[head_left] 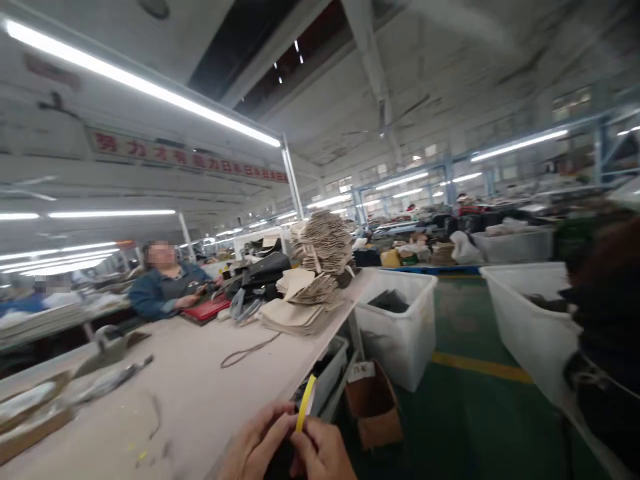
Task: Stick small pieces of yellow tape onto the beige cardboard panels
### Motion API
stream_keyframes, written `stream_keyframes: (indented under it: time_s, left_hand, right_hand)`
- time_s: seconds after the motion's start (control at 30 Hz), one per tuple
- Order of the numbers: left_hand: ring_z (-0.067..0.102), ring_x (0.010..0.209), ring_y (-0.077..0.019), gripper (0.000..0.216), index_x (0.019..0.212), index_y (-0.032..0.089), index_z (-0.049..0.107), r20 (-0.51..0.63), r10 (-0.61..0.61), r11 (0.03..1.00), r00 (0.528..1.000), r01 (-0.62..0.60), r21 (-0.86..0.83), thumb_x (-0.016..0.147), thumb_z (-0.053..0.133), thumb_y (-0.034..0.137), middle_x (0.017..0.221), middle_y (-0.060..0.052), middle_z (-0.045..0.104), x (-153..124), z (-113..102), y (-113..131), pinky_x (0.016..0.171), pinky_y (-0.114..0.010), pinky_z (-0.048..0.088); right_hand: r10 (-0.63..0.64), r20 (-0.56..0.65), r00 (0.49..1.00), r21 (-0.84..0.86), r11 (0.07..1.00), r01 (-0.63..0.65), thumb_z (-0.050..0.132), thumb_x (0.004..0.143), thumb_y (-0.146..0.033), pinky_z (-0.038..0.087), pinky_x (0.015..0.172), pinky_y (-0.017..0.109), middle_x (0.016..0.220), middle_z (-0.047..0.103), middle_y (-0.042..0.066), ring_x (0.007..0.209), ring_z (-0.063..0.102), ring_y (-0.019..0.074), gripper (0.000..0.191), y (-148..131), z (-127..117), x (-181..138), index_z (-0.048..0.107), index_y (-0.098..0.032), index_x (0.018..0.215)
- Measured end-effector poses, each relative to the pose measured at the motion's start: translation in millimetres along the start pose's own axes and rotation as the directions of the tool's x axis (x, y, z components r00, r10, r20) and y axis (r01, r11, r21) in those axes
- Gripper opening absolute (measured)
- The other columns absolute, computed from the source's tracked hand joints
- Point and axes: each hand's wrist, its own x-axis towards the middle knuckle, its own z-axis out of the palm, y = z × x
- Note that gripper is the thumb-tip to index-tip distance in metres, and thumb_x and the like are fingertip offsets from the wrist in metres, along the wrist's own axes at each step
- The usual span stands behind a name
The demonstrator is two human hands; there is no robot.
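At the bottom edge my left hand point(257, 443) and my right hand point(323, 450) meet over a dark object that is mostly out of frame. Both pinch a thin yellow strip point(306, 402) that stands up between the fingers. The hands hover over the near edge of a long pale worktable point(200, 393).
Stacks of beige cut pieces point(310, 280) sit further along the table, with a cord loop point(247, 351) and blurred tools at left. A seated person in blue point(167, 287) works across it. White plastic bins point(400, 327) point(533, 327) and a cardboard box point(373, 410) stand on the green floor; a dark-clothed person point(607, 347) is at right.
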Motion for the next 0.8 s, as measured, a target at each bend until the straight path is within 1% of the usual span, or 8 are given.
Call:
stream_keyframes:
  time_s: [0.07,0.13,0.23,0.43,0.5,0.63,0.7,0.8]
  left_hand:
    - [0.064,0.095,-0.0213,0.037,0.108,0.022,0.065,0.034,0.035,0.985,0.999,-0.029,-0.167,0.089,0.052,0.05,0.101,-0.003,0.068,2,-9,1,0.088,-0.03,0.052]
    - [0.062,0.066,-0.0156,0.043,0.113,0.019,0.06,0.052,-0.03,0.947,0.998,0.045,-0.319,0.087,0.055,0.054,0.085,-0.002,0.065,2,-16,3,0.059,-0.024,0.054]
    - [0.044,0.039,-0.0081,0.055,0.112,0.017,0.054,0.097,-0.128,0.833,0.987,0.16,-0.53,0.082,0.056,0.064,0.061,0.005,0.05,-1,-25,-6,0.035,-0.018,0.035]
    - [0.048,0.043,-0.0074,0.054,0.103,0.017,0.056,0.032,-0.216,0.731,0.976,0.184,-0.657,0.081,0.057,0.066,0.084,-0.002,0.059,-3,-44,-35,0.037,-0.02,0.037]
    - [0.048,0.046,-0.0094,0.054,0.103,0.016,0.057,0.038,-0.253,0.724,0.967,0.215,-0.656,0.082,0.055,0.066,0.075,-0.001,0.058,-2,-51,-35,0.039,-0.021,0.037]
    - [0.054,0.064,-0.0136,0.041,0.087,0.017,0.059,-0.021,-0.165,0.819,0.986,0.125,-0.56,0.09,0.049,0.057,0.067,0.001,0.057,1,-67,-29,0.062,-0.024,0.046]
    - [0.055,0.07,-0.0139,0.041,0.075,0.018,0.057,-0.062,-0.106,0.887,0.992,0.067,-0.456,0.094,0.045,0.052,0.069,0.0,0.058,2,-76,-28,0.071,-0.025,0.045]
    - [0.056,0.068,-0.0142,0.038,0.082,0.019,0.061,-0.107,-0.112,0.952,0.988,0.076,-0.295,0.096,0.041,0.049,0.067,0.0,0.06,-1,-95,-32,0.071,-0.025,0.044]
  right_hand:
    - [-0.069,0.04,0.997,0.065,0.996,0.067,0.031,0.096,-0.06,0.045,0.051,0.022,0.055,0.059,0.002,0.049,0.057,0.0133,0.059,-3,18,11,0.066,-0.014,0.086]
    - [-0.15,0.097,0.984,0.101,0.985,0.14,0.033,0.096,-0.057,0.044,0.052,0.021,0.058,0.06,0.003,0.052,0.057,0.0133,0.054,-11,30,23,0.065,-0.016,0.082]
    - [-0.195,0.192,0.962,0.162,0.973,0.165,0.037,0.095,-0.054,0.045,0.051,0.021,0.063,0.059,0.002,0.052,0.058,0.0133,0.046,-16,47,39,0.065,-0.018,0.089]
    - [-0.26,0.267,0.928,0.156,0.962,0.225,0.034,0.097,-0.049,0.05,0.049,0.02,0.065,0.063,0.003,0.05,0.061,0.0133,0.044,5,83,54,0.065,-0.018,0.094]
    - [-0.285,0.223,0.932,0.106,0.958,0.267,0.037,0.097,-0.045,0.052,0.051,0.019,0.075,0.068,0.005,0.053,0.063,0.0132,0.038,8,87,56,0.065,-0.018,0.102]
    - [-0.358,0.122,0.926,-0.004,0.932,0.361,0.049,0.094,-0.032,0.056,0.084,0.028,0.108,0.067,0.011,0.091,0.068,0.0191,0.028,5,79,64,0.061,-0.019,0.114]
    - [-0.314,0.062,0.947,-0.054,0.947,0.317,0.049,0.094,-0.027,0.054,0.091,0.031,0.114,0.066,0.012,0.103,0.065,0.021,0.024,4,72,68,0.062,-0.019,0.112]
    - [-0.111,0.032,0.993,-0.108,0.988,0.114,0.051,0.093,-0.026,0.058,0.069,0.023,0.096,0.071,0.008,0.076,0.069,0.0164,0.021,7,69,70,0.064,-0.019,0.108]
